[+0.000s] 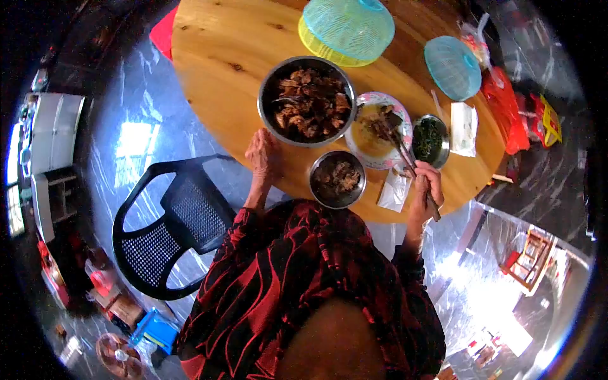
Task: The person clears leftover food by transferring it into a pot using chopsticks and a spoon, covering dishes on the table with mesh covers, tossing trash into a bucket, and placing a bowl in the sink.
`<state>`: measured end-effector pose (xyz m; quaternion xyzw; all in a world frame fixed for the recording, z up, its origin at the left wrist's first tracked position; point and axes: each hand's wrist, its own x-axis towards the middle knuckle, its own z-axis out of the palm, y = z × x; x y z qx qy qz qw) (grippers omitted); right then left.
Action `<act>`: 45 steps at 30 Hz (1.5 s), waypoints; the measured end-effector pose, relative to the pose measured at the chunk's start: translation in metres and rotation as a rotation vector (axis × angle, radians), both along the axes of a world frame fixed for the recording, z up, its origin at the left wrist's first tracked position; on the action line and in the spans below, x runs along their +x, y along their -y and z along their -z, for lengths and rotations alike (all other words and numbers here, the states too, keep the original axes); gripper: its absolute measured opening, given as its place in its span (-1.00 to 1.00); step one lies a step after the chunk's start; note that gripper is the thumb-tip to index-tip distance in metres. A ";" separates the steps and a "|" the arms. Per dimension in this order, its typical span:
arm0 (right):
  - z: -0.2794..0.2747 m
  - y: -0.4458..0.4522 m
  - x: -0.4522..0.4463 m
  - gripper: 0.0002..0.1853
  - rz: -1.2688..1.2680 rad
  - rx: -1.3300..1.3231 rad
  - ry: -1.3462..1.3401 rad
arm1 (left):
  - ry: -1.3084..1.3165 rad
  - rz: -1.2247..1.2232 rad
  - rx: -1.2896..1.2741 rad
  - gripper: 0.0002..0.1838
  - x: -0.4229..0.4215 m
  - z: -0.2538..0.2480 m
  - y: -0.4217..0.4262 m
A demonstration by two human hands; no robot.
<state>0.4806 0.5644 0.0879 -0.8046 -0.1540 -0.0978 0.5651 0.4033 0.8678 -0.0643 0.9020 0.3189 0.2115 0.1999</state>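
My right hand point(428, 185) grips a pair of chopsticks point(405, 156), whose tips reach into dark pieces of food point(386, 121) on a floral-rimmed plate point(375, 162). At the table's near edge, my left hand point(263, 154) lies with its fingers stretched out, just below a large steel bowl point(261, 114) of brown cooked meat point(309, 104). Whether its fingertips touch that bowl I cannot tell. Between my hands stands a small steel bowl point(313, 190) with some food point(342, 176) in it. Greens point(427, 140) fill another metal bowl point(445, 152) right of the plate.
On the wooden table point(215, 82) are a blue and yellow mesh food cover point(347, 28), a smaller blue mesh basket point(453, 66), a tissue pack point(464, 130) and a white packet point(394, 192). Red plastic bags point(503, 111) hang at the right edge. A black chair point(174, 228) stands at left.
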 end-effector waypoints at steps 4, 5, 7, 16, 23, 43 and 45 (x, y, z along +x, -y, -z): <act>0.009 0.030 -0.006 -0.86 0.107 -0.113 -0.014 | 0.016 0.021 -0.015 -0.87 0.000 -0.003 0.002; 0.013 0.035 -0.007 -0.86 0.118 -0.110 -0.014 | 0.016 0.032 -0.012 -0.87 0.000 -0.004 0.002; 0.024 0.043 -0.008 -0.90 0.119 0.038 -0.116 | 0.003 -0.002 -0.004 -0.88 0.001 -0.006 0.005; 0.048 0.053 0.004 -0.89 0.156 0.069 -0.095 | 0.047 0.032 0.000 -0.92 0.001 0.000 0.005; 0.047 0.051 0.010 -0.86 0.254 0.083 -0.172 | -0.061 -0.010 -0.005 -0.92 0.003 -0.009 0.010; 0.053 0.048 0.049 -0.80 0.152 0.011 -0.076 | -0.008 0.032 0.064 -0.89 0.002 0.006 0.003; 0.059 0.042 0.049 -0.82 0.142 0.011 -0.022 | -0.018 0.036 0.064 -0.88 0.001 0.007 0.002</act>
